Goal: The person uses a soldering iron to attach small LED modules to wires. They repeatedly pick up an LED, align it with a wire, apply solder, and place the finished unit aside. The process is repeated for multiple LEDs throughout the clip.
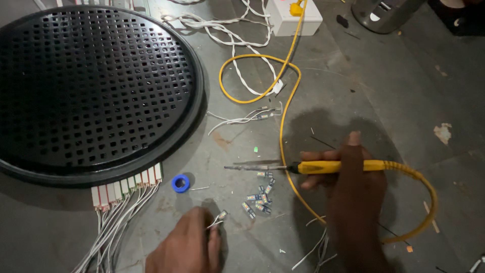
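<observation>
A round black perforated grille (91, 86) fills the ten o'clock quarter of a grey concrete floor (394, 101), with a white power box (295, 17) at twelve o'clock and a row of small white-wired modules (126, 184) fanned along the grille's lower rim. A person's right hand (348, 172), at four o'clock, closes its grip around the yellow handle of a soldering iron (313, 167); the iron's yellow cord (283, 86) loops up to the box, and its dark tip points toward nine o'clock, well clear of the floor's loose parts. The left hand (187, 247), at six o'clock, pinches a tiny LED module (221, 215) by its thin white leads between fingertip and thumb, just beside a scattered cluster of similar modules (260, 199) lying under the iron's shaft. A small blue ring of tape or solder spool (180, 183) sits near the grille's edge; which it is cannot be told. By the look of it, sound work here calls for holding the pinched module steady, fingers kept back on the leads, and bringing the hot tip only to the joint, away from the cord and the loose wires (247, 119).
</observation>
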Demonstrator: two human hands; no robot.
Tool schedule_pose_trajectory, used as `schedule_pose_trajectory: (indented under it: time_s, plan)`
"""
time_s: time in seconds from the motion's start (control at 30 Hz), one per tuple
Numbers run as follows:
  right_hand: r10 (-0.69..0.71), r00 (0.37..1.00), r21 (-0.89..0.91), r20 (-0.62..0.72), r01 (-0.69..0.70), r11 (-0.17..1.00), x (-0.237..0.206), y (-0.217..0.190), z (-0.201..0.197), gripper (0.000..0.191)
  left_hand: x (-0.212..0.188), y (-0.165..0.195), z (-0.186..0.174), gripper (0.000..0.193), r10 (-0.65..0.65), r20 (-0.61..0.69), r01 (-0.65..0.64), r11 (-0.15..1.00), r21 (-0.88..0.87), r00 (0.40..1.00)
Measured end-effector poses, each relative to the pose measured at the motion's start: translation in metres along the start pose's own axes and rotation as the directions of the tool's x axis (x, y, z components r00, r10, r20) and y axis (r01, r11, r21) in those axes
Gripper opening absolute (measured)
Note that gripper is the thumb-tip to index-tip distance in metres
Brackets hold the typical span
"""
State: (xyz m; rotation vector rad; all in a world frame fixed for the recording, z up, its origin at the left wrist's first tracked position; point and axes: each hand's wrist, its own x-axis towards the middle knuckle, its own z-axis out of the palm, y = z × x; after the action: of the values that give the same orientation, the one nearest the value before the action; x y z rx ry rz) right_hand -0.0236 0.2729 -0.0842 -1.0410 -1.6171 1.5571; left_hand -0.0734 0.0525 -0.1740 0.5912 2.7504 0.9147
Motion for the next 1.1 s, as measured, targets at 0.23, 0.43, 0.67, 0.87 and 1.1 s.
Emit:
schedule_pose_trajectory:
  time_s: [0.23,0.43,0.67,0.87,1.1]
  plan:
    - [-0.007,1.000,0.029,-0.016,0.007,1.000,0.003,0.002,-0.003,0.044,0.004,-0.011,-0.014,0.036,0.136,0.040,-0.128,0.978,-0.163,0.990]
    - [-0.012,1.000,-0.027,-0.020,0.011,1.000,0.001,0.004,0.001,0.049,0.000,-0.023,-0.013,0.027,0.057,0.072,-0.034,0.960,-0.279,0.996]
    - [0.023,1.000,0.003,0.011,-0.023,1.000,-0.005,0.005,0.007,0.047,0.005,-0.040,-0.021,0.017,0.117,0.019,-0.108,0.957,-0.271,0.993]
    - [0.019,1.000,0.049,-0.006,-0.019,0.999,-0.003,0.012,0.008,0.043,0.005,-0.052,-0.030,0.024,-0.058,0.202,0.126,0.932,-0.340,0.978]
    - [-0.032,0.998,0.016,0.045,0.031,0.999,-0.004,0.017,0.008,0.046,0.006,-0.060,-0.033,0.015,-0.155,0.299,0.239,0.933,-0.268,0.942]
